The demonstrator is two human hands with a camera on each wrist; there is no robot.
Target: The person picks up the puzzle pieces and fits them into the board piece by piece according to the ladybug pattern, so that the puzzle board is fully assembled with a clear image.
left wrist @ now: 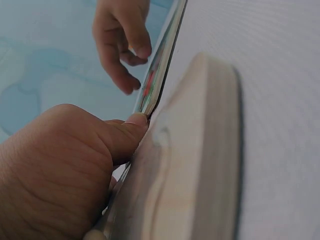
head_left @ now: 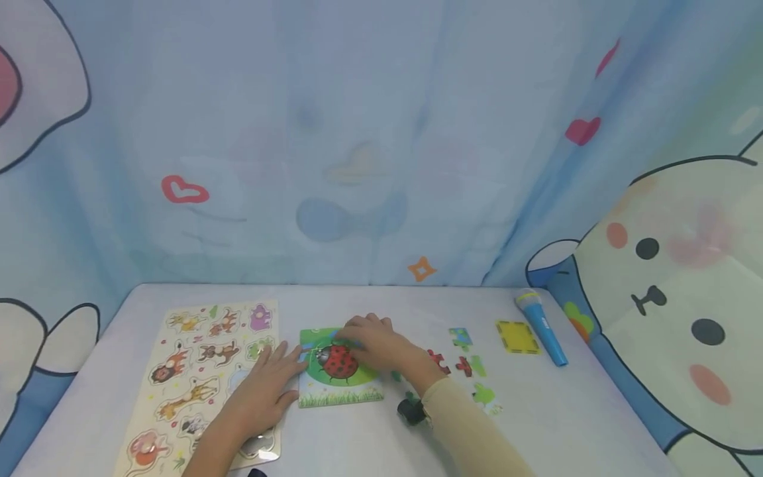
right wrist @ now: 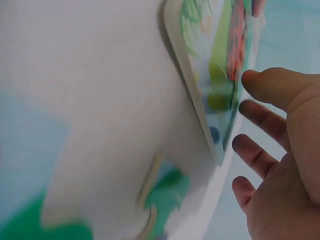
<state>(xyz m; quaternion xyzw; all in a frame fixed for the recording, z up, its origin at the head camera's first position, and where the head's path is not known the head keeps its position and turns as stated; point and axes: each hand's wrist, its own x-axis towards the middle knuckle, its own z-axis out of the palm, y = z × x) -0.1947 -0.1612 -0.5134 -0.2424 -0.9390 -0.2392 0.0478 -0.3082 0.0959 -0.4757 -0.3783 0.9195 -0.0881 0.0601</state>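
- Green and white ladybird jigsaw [head_left: 338,366] in the head view, flat on the white tabletop [head_left: 357,440] beside the wooden animal board [head_left: 199,371], between both hands. Looks light, rigid and easy to slide on so smooth a surface.
- Left hand [head_left: 262,391] in the same view, fingers spread past the animal board's edge to the jigsaw's left side, clenched on nothing.
- Right hand [head_left: 377,344] over the jigsaw's upper right part, fingers loosely bent; from this view alone, cannot tell whether pinching anything.
- Loose red puzzle pieces [head_left: 463,366] and a light-green puzzle piece [head_left: 483,394] off to the right; probably light, best pinched by the rims, with narrow knobs a likely weak point.
- Left wrist view: left thumb stretched to the jigsaw's corner, apparently touching, not wrapped round it. Right hand with fingers curved and apart, nothing visible between them.
- Right wrist view: thin, pale jigsaw edge with a rounded corner, probably wood or stiff card. Best taken by opposite edges and kept level, since inset pieces could tip out.
- Right thumb and fingers parted, released rather than grasping; contact with the jigsaw unclear. Blurred blue-green puzzle piece [right wrist: 170,189] on the tabletop nearby.
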